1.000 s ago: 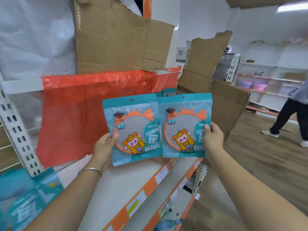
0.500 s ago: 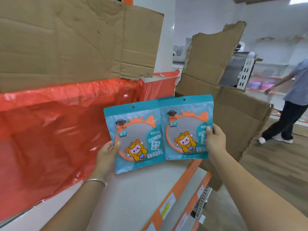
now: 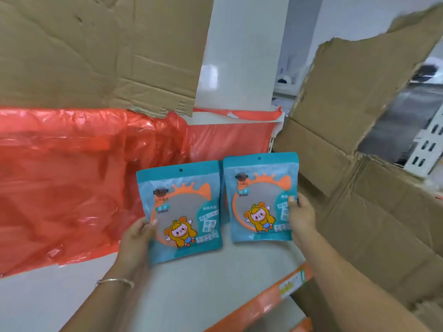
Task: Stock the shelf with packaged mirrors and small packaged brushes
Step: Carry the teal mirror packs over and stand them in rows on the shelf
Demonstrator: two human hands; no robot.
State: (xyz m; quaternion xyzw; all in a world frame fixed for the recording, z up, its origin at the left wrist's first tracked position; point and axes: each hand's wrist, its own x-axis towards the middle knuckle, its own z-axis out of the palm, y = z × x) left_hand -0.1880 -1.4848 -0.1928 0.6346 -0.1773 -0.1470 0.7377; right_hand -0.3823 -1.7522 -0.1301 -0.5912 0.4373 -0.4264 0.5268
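2 packaged mirrors [image 3: 182,207] [image 3: 261,200] are gripped upright by left hand [image 3: 137,238] and right hand [image 3: 300,216] at a pale shelf [image 3: 191,295], backed by red plastic [image 3: 72,176] and torn cardboard [image 3: 96,49].

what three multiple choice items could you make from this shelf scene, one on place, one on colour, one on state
1. Where is the red plastic sheet relative to the mirror packs? A left B right C in front
2. The packs' main colour? A purple B teal C black
3. What is the right hand doing? A hanging idle B pointing upward C gripping a pack

A: the sheet drapes left of and behind both packs. B: teal borders frame each pack. C: its thumb lies on the right-hand pack's front.
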